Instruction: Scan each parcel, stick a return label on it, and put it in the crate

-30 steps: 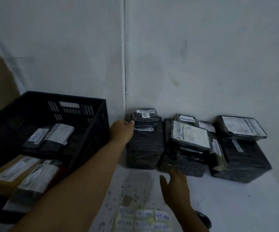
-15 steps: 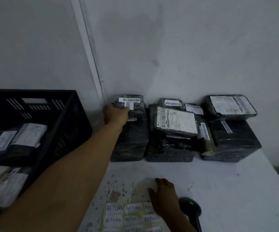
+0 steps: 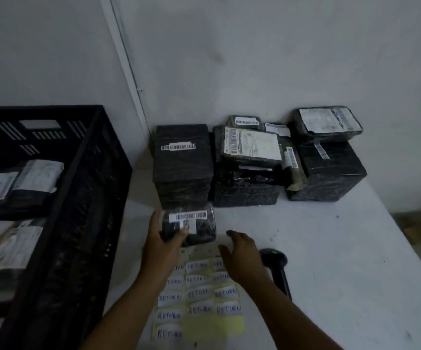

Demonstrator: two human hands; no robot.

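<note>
My left hand [image 3: 162,242] grips a small black wrapped parcel [image 3: 194,227] with a white barcode label, low over the white table [image 3: 330,261] just in front of the parcel stack. My right hand [image 3: 242,256] hovers open beside it, fingers spread, above a yellow sheet of handwritten RETURN labels [image 3: 199,294]. A black handheld scanner [image 3: 276,261] with a green light lies on the table right of that hand. The black crate [image 3: 83,198] stands at the left with several labelled parcels inside.
Against the wall sit more black wrapped parcels: a tall one [image 3: 182,165], a middle pile [image 3: 247,170] and a right-hand stack [image 3: 330,157]. The table's right edge runs diagonally at the far right, with dark floor beyond.
My left hand has lifted the small parcel off the tall one and brought it down toward me. My right hand has moved up from the label sheet toward it.
</note>
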